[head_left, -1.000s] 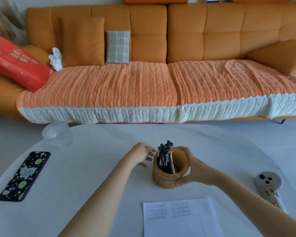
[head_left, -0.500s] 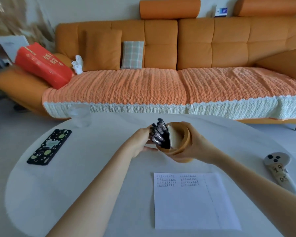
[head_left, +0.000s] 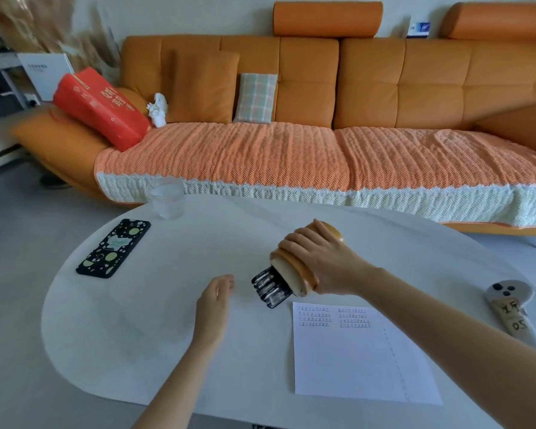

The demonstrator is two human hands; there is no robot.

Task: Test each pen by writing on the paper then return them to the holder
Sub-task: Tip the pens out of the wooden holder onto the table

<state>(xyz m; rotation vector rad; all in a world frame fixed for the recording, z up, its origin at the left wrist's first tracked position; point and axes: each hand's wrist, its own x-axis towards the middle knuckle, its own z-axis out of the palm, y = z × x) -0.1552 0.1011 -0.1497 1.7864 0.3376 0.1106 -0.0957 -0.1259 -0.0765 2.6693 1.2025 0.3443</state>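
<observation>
A person sits at a white oval table [head_left: 167, 305]. The right hand [head_left: 322, 261] grasps a wooden pen holder [head_left: 294, 274] near the table's centre, tipped over so its mouth faces down toward seven o'clock. A bundle of black pens [head_left: 271, 286] slides partway out, tips near the tabletop. The left hand [head_left: 214, 305], empty with fingers loosely curled, waits just beside the pens at nine o'clock. A sheet of paper [head_left: 353, 360] with a few printed rows lies at five o'clock of the holder. This looks like the emptying step, before any testing. Next, one pen probably needs picking out and carrying to the paper.
</observation>
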